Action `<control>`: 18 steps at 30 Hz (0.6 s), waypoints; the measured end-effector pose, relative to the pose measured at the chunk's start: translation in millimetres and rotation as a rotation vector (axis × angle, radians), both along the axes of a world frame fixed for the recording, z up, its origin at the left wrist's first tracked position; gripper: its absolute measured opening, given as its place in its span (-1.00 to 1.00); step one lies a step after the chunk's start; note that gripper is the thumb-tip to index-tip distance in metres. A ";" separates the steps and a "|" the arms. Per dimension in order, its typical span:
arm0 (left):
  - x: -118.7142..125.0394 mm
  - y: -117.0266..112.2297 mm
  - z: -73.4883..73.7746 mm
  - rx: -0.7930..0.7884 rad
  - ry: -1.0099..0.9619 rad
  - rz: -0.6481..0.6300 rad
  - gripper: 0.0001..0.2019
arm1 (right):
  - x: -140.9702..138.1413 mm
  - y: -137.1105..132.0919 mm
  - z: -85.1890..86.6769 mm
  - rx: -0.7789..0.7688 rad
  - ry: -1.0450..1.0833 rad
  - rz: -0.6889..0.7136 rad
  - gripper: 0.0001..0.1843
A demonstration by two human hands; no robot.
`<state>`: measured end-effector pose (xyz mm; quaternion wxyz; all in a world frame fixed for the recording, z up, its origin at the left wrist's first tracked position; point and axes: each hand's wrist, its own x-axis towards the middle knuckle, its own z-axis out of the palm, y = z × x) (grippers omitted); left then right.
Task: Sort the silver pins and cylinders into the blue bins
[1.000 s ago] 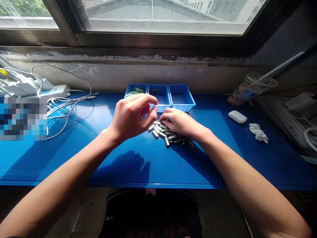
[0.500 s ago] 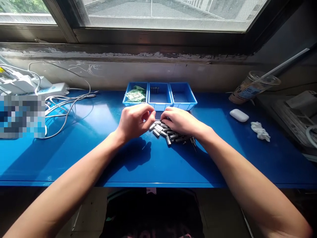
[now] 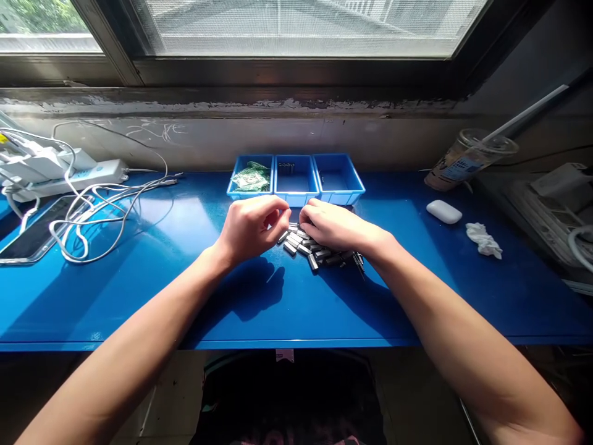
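Observation:
A pile of small silver metal pieces (image 3: pixel 309 249) lies on the blue table (image 3: pixel 194 290), just in front of three blue bins. My left hand (image 3: pixel 252 227) is at the pile's left edge with its fingers curled and pinched together; what they hold is hidden. My right hand (image 3: pixel 334 226) rests on top of the pile, fingers bent down onto the pieces and pinched near the left hand. The left bin (image 3: pixel 236 188) holds green parts, the middle bin (image 3: pixel 296 196) has a few dark pieces at its back, and the right bin (image 3: pixel 354 185) looks nearly bare.
White cables (image 3: pixel 92 207), a power strip (image 3: pixel 69 176) and a phone (image 3: pixel 32 232) lie at the left. At the right are a plastic cup with a straw (image 3: pixel 463 161), a white earbud case (image 3: pixel 443 211) and a crumpled tissue (image 3: pixel 484 240). A window ledge runs behind.
My left hand came down from above the bins to the pile's left edge and closed its fingers. My right hand stayed on the pile.

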<state>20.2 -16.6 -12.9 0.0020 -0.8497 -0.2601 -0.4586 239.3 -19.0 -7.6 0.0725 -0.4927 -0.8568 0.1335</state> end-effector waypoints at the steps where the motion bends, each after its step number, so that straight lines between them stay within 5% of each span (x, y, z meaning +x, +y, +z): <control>1: -0.7 0.6 -0.1 -0.004 0.002 0.003 -0.85 | 0.4 -0.1 -0.7 0.001 0.004 0.007 -0.81; 13: -7.6 4.4 0.6 -0.019 0.009 0.056 -0.86 | 6.2 -4.4 5.4 0.008 0.154 0.043 -0.83; 18: -13.1 9.3 -0.5 -0.150 0.081 0.130 -0.74 | 5.8 -3.9 6.1 0.101 0.199 0.081 -0.83</control>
